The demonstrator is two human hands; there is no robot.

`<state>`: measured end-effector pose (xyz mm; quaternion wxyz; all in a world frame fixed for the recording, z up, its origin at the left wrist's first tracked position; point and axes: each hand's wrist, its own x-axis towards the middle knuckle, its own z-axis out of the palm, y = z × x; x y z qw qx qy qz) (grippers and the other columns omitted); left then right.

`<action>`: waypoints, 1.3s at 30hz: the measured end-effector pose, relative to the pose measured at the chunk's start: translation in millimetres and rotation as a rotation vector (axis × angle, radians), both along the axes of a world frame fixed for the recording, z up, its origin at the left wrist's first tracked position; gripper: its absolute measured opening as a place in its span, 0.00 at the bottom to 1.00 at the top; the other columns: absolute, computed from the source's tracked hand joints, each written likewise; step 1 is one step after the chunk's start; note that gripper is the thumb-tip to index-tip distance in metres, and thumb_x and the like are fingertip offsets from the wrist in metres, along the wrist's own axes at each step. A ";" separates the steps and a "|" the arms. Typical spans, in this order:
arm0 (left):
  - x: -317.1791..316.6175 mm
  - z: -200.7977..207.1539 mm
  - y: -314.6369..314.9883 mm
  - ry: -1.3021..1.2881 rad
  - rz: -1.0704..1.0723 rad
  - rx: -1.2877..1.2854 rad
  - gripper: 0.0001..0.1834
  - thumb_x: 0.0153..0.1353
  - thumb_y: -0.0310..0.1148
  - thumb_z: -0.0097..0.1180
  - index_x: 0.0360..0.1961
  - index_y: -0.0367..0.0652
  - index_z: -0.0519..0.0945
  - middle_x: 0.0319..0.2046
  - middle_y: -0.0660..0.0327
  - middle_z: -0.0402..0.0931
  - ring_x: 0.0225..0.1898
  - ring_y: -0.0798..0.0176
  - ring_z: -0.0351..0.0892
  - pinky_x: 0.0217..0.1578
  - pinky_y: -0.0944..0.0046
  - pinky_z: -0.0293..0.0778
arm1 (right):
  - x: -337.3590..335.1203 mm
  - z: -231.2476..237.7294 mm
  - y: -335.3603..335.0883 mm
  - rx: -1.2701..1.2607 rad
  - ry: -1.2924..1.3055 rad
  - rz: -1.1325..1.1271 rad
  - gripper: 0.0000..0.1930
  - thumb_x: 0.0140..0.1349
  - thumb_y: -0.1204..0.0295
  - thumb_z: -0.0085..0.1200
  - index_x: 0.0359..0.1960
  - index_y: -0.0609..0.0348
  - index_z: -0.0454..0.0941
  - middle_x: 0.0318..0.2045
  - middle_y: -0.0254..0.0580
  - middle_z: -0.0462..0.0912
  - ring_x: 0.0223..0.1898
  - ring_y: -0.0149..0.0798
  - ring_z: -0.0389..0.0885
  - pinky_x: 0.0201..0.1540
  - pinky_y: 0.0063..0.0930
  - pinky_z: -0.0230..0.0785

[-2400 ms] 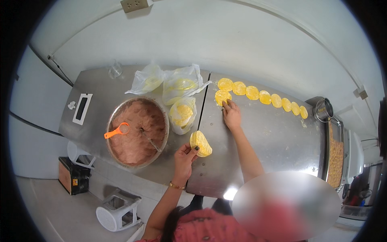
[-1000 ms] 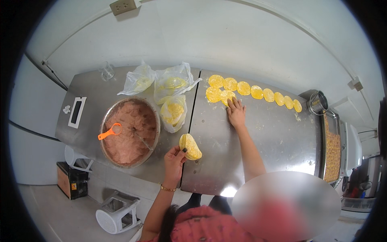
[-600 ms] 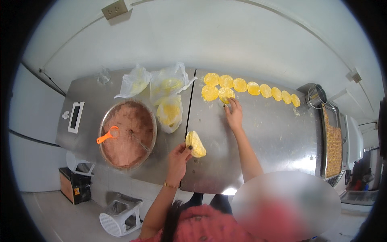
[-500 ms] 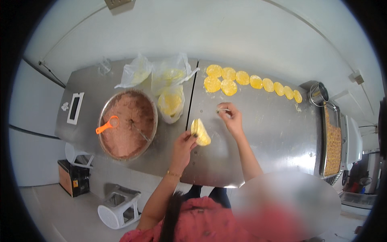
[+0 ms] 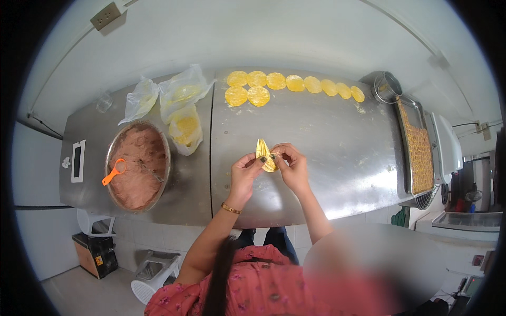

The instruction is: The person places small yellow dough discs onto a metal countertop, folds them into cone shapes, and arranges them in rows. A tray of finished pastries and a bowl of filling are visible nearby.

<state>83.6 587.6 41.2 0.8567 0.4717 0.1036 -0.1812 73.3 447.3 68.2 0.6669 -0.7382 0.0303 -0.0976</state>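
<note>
My left hand [image 5: 246,173] pinches a small stack of yellow dough rounds [image 5: 261,149], which stands tilted over the steel table. The fingers of my right hand [image 5: 293,166] are closed on the stack's right side, close to the left fingertips. Part of the stack is hidden behind my fingers. Farther back, several flat yellow dough rounds [image 5: 276,81] lie in a row, with two more in front of its left end. To the left stands a large metal bowl [image 5: 167,171] of pinkish-brown filling [image 5: 138,181]. An orange scoop [image 5: 114,171] and a metal utensil [image 5: 151,170] rest in it.
Behind the bowl lie plastic bags [image 5: 185,126] with yellow dough inside. A metal pot [image 5: 387,87] stands at the back right, beside a baking tray [image 5: 407,152] of small browned pieces. A seam crosses the steel table [image 5: 337,152]. White stools [image 5: 153,271] stand below at left.
My right hand has come in toward the left and now grips the dough stack with my left hand. The view has shifted, so the table's things appear farther left.
</note>
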 end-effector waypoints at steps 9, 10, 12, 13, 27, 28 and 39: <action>4.5 11.7 -42.4 -0.040 0.072 0.138 0.13 0.56 0.28 0.58 0.42 0.34 0.76 0.34 0.63 0.77 0.34 0.75 0.75 0.37 0.74 0.73 | 23.9 -20.8 -67.8 0.719 0.334 0.094 0.09 0.62 0.78 0.43 0.42 0.66 0.72 0.41 0.42 0.76 0.42 0.34 0.76 0.48 0.28 0.69; 4.4 10.2 -43.4 -0.033 0.121 0.123 0.13 0.57 0.28 0.57 0.42 0.33 0.75 0.34 0.63 0.76 0.35 0.74 0.75 0.37 0.73 0.73 | 34.6 -21.6 -73.6 0.889 0.361 0.036 0.11 0.64 0.76 0.41 0.45 0.66 0.70 0.43 0.44 0.76 0.43 0.36 0.76 0.50 0.30 0.69; 0.4 5.0 -41.7 -0.016 0.220 0.094 0.13 0.58 0.28 0.56 0.43 0.33 0.74 0.36 0.62 0.76 0.35 0.74 0.75 0.38 0.73 0.74 | 60.9 -26.6 -82.1 1.173 0.429 -0.078 0.14 0.67 0.72 0.34 0.50 0.68 0.64 0.48 0.48 0.74 0.50 0.43 0.74 0.55 0.39 0.67; -2.9 4.7 -40.3 -0.017 0.243 0.095 0.13 0.58 0.27 0.55 0.43 0.33 0.74 0.36 0.62 0.75 0.36 0.73 0.75 0.38 0.72 0.74 | 74.8 -29.8 -86.8 1.213 0.400 -0.047 0.14 0.67 0.72 0.35 0.50 0.68 0.64 0.49 0.49 0.73 0.51 0.43 0.74 0.55 0.38 0.67; -41.7 14.3 -41.7 0.014 0.493 0.083 0.10 0.59 0.23 0.51 0.42 0.33 0.73 0.38 0.60 0.76 0.39 0.67 0.77 0.40 0.67 0.76 | 172.2 -117.6 -103.4 -1.019 -0.160 0.102 0.21 0.60 0.67 0.47 0.57 0.46 0.69 0.61 0.39 0.63 0.63 0.49 0.57 0.64 0.52 0.46; -41.6 14.9 -42.6 0.008 0.494 0.078 0.10 0.59 0.23 0.51 0.42 0.33 0.73 0.38 0.60 0.76 0.39 0.67 0.77 0.40 0.67 0.76 | 172.4 -120.8 -105.8 -1.048 -0.118 0.111 0.21 0.60 0.66 0.47 0.57 0.43 0.70 0.61 0.36 0.63 0.64 0.48 0.55 0.65 0.53 0.44; -31.0 20.8 -49.1 -0.036 0.348 0.023 0.09 0.60 0.24 0.53 0.42 0.35 0.73 0.39 0.61 0.76 0.40 0.69 0.77 0.43 0.68 0.76 | 167.4 -119.8 -110.1 -0.970 -0.099 0.113 0.21 0.60 0.64 0.48 0.56 0.46 0.70 0.61 0.39 0.63 0.64 0.47 0.56 0.65 0.52 0.44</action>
